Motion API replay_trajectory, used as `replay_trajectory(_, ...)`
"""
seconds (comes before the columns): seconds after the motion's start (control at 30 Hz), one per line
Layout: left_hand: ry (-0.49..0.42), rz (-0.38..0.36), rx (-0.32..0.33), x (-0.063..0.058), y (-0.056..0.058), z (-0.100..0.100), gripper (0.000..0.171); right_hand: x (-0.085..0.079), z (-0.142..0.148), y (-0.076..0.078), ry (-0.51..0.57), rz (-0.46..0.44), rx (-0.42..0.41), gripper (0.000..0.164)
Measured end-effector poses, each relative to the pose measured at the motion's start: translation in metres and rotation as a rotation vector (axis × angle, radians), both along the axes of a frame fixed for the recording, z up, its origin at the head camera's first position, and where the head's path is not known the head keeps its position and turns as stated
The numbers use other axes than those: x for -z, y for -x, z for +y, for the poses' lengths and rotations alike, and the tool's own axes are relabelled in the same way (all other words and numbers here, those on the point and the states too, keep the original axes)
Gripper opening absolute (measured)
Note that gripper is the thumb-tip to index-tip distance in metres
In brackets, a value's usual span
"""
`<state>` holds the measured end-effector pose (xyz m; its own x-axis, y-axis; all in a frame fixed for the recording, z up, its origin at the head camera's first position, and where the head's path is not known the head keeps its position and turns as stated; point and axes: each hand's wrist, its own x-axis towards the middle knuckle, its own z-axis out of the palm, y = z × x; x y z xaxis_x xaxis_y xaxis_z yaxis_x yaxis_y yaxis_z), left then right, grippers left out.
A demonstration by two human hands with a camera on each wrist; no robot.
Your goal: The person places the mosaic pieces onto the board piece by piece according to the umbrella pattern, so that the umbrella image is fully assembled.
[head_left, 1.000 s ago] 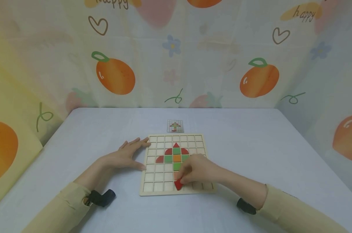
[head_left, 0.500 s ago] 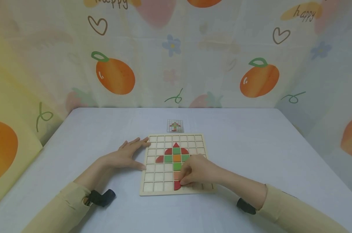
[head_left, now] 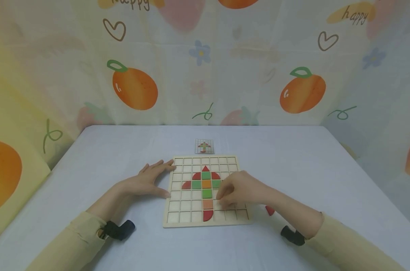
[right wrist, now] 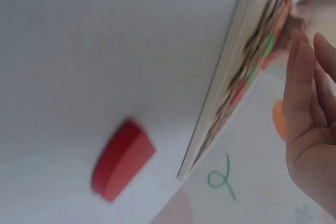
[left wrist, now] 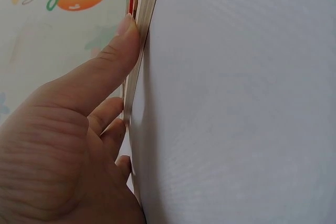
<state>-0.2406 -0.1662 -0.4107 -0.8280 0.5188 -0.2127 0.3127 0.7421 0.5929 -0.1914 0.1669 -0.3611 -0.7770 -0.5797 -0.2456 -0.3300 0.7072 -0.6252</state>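
Note:
The wooden grid board (head_left: 185,216) lies on the table with coloured pieces set in several cells. My left hand (head_left: 145,182) spreads along its left edge, thumb and fingertips touching the rim; in the left wrist view the thumb (left wrist: 113,59) presses against that edge. Over the right side of the board hovers my right hand (head_left: 243,189), its fingers loosely bent and holding nothing. A red quarter-round piece (head_left: 208,215) sits in a bottom-row cell, below a salmon square (head_left: 208,204). Beyond the board's right edge another red piece (right wrist: 123,161) lies on the table, partly hidden by my forearm in the head view.
Behind the board lies a small pattern card (head_left: 204,146) with a coloured figure on a grid. The white-covered table (head_left: 123,150) reaches back to a curtain (head_left: 238,67) printed with oranges. Each wrist carries a black camera mount (head_left: 120,230).
My right hand lets go of the red quarter-round piece, which now lies flat in its bottom-row cell. The hand has moved up and to the right, uncovering the salmon square and the loose red piece.

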Motion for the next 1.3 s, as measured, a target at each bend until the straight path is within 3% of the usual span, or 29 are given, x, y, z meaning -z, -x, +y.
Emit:
replay_trajectory(0.37,0.005,0.008,0.001,0.001,0.0,-0.001,0.09,-0.008,0.057,0.014,-0.037,-0.008,-0.063,0.009)
replay_trajectory(0.57,0.002,0.004,0.0,-0.002,-0.001,0.0,0.09,-0.004,0.081,0.016,-0.099,-0.048,-0.036,0.013)
replay_trajectory(0.9,0.002,0.006,0.001,-0.004,-0.003,0.0,0.09,-0.004,0.106,0.01,-0.178,-0.145,0.022,0.022)
replay_trajectory(1.3,0.0,0.001,0.002,-0.008,-0.006,0.004,0.089,0.0,0.118,0.002,-0.205,-0.146,0.054,0.025)
